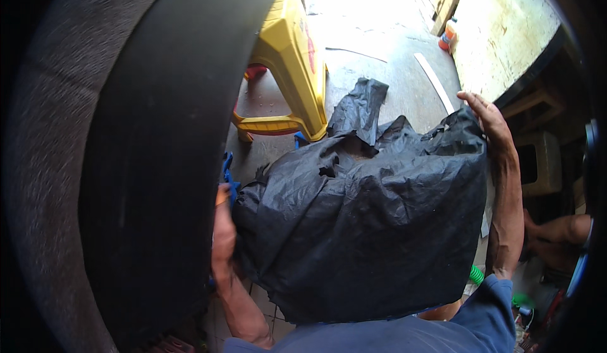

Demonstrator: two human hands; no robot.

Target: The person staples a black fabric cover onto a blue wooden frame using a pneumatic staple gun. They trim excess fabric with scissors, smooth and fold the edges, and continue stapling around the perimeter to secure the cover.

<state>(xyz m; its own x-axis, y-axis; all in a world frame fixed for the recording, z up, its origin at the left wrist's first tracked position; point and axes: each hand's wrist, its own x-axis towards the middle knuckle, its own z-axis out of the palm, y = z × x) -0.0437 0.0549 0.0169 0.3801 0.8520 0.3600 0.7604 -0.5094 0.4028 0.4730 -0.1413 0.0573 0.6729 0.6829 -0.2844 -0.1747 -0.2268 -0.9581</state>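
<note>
Dark panel (152,163): A tall, near-black slab fills the left of my remote view, standing just beside the worker's left arm.

Black sheet (379,245): Creased, glossy and torn through near its upper part, it lies spread in front of the blue shirt (379,335), between the two hands. I read its long axis as running left to right, rising a little toward the right, so each hand sits at one end of it.

Yellow stool (288,43): It stands on the floor beyond the sheet's upper left side, near the panel.

Right hand (490,117): At the sheet's upper right corner, fingers extended and touching the material; I cannot tell whether the thumb (hidden from my camera) pinches it from behind. Of the two, this hand is plainly the nearer to that corner.

Left hand (224,229): Blurred at the sheet's left edge, lower than the right; whether it is closed on anything, I cannot tell.

Blue item (229,174): Partly hidden, it shows just beyond the left hand.
</note>
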